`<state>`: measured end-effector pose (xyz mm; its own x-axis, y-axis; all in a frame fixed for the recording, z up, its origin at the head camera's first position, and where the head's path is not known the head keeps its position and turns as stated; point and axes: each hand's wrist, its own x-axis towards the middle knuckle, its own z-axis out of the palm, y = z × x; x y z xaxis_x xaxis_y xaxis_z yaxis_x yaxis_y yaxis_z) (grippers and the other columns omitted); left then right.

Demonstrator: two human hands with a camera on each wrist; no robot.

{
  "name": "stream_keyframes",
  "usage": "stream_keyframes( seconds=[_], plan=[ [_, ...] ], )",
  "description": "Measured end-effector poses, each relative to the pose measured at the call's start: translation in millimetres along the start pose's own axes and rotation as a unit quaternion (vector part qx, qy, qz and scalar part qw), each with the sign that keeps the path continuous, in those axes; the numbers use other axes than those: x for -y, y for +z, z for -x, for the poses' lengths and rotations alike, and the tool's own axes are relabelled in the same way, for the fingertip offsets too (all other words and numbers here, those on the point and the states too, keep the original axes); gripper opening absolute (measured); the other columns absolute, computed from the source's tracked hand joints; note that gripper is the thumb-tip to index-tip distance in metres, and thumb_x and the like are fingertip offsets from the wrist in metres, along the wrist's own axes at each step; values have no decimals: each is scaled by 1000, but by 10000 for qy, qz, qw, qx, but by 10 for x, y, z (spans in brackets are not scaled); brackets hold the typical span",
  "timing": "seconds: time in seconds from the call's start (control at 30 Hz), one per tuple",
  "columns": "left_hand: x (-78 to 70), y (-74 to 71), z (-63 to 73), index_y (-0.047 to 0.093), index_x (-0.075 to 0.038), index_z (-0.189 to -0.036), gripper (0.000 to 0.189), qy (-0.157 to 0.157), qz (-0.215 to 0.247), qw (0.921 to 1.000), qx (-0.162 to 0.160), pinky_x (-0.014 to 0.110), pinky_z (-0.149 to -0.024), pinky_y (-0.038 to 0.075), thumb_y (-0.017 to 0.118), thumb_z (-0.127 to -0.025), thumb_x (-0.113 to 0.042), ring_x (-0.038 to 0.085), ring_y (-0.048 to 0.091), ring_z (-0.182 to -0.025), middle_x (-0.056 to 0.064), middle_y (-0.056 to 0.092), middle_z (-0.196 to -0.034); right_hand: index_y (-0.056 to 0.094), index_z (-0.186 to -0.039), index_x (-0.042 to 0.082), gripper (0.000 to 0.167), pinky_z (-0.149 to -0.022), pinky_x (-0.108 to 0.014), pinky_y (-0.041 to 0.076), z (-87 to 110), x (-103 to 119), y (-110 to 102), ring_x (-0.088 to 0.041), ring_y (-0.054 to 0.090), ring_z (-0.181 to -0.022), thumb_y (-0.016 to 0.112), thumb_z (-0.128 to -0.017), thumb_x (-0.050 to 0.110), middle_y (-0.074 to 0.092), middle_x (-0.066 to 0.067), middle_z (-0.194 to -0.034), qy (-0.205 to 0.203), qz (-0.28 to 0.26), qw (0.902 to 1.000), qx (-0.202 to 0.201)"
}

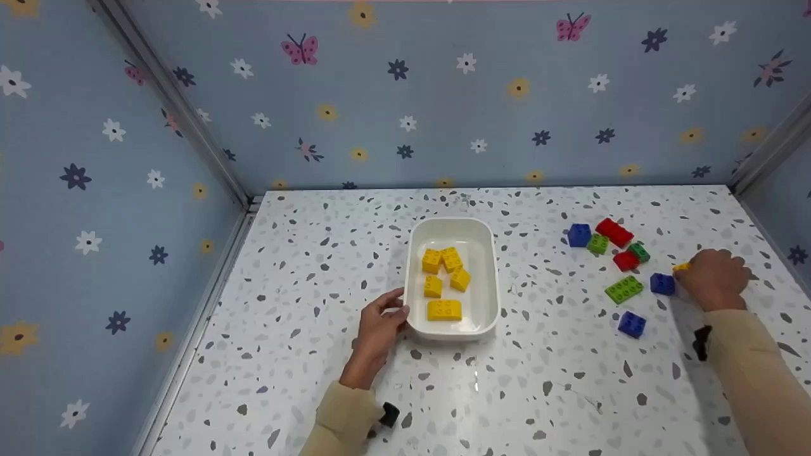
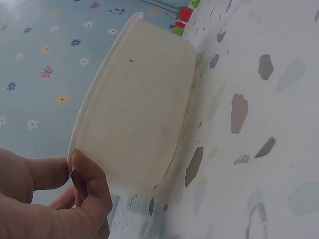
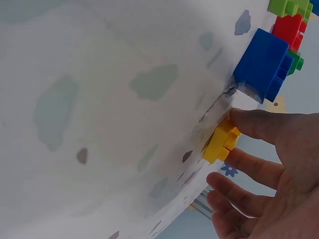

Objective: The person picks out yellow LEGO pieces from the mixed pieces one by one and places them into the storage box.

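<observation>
A white plastic tub (image 1: 483,272) stands mid-table with several yellow bricks (image 1: 444,310) inside. At its near left corner my left hand (image 1: 380,326) pinches the rim between thumb and fingers; the left wrist view shows the tub's outer wall (image 2: 134,104) close by. Far to the right, my right hand (image 1: 716,278) has thumb and forefinger on a yellow brick (image 3: 221,142), which is at the tabletop. Right beside that brick is a blue brick (image 3: 263,64). In the head view the hand covers most of the yellow brick.
Left of my right hand lie loose bricks: a red one (image 1: 614,232), a light green one (image 1: 624,289), a dark green one (image 1: 640,253) and blue ones (image 1: 632,324). Patterned panels (image 1: 405,95) wall in the speckled table (image 1: 538,380) at the back and sides.
</observation>
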<state>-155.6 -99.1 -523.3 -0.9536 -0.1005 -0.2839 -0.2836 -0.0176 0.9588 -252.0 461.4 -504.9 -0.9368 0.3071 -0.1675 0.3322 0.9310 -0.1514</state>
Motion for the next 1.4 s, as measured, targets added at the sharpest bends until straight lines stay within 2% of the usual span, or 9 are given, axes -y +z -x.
stream_keyframes(
  seconds=[0.1,0.27,0.63,0.83,1.0,1.17,1.4],
  plan=[
    [-5,1,8,59,2,-146,43,28,20,10000,6,27,-81,59,62,-104,-1,19,64,-95,16,58,-122,61,-113,-24,45,-94,-70,42,5,10,-6,-59,47,-102,62,-97,17,53,-42,-107,-68,-22,9999,-105],
    [-27,6,8,60,1,-146,43,-43,-49,10000,-69,28,-82,59,63,-104,-2,20,65,-97,15,59,-123,59,-118,-24,45,-99,-69,40,22,129,-62,-57,44,-104,63,-100,16,52,-41,-111,-14,-61,9997,-221],
    [-11,13,-2,60,2,-146,43,-66,-23,10000,-57,29,-83,59,63,-103,-1,20,64,-98,16,58,-123,61,-121,-22,41,-101,-68,37,131,617,-153,-56,42,-108,66,-99,12,48,-38,-114,-374,-438,9964,-624],
    [-15,19,2,60,-1,-146,43,-109,-159,9998,-92,28,-82,58,62,-103,-2,20,63,-96,15,59,-124,63,-122,-20,41,-101,-69,37,199,863,-192,-58,43,-112,68,-97,12,51,-40,-119,-719,-523,9926,-827],
    [-16,18,2,61,0,-145,43,-21,-177,9998,-114,28,-79,57,63,-103,-2,19,63,-93,16,59,-123,65,-122,-19,42,-101,-70,36,265,1059,-224,-58,42,-116,72,-98,15,51,-40,-122,-1013,-645,9882,-948],
    [-30,18,-4,61,-2,-146,43,-98,-292,9994,-161,29,-80,57,64,-103,-3,18,63,-92,15,59,-124,67,-122,-19,42,-99,-69,36,341,1252,-255,-57,44,-112,75,-97,14,53,-39,-121,-1371,-751,9814,-1114],
    [-28,25,-7,62,-3,-146,43,-203,-294,9992,-189,30,-82,58,64,-103,-4,19,63,-93,14,59,-125,72,-116,-16,34,-93,-69,40,451,1496,-219,-55,48,-107,77,-92,9,58,-36,-117,-1948,-911,9656,-1466]
  ],
)
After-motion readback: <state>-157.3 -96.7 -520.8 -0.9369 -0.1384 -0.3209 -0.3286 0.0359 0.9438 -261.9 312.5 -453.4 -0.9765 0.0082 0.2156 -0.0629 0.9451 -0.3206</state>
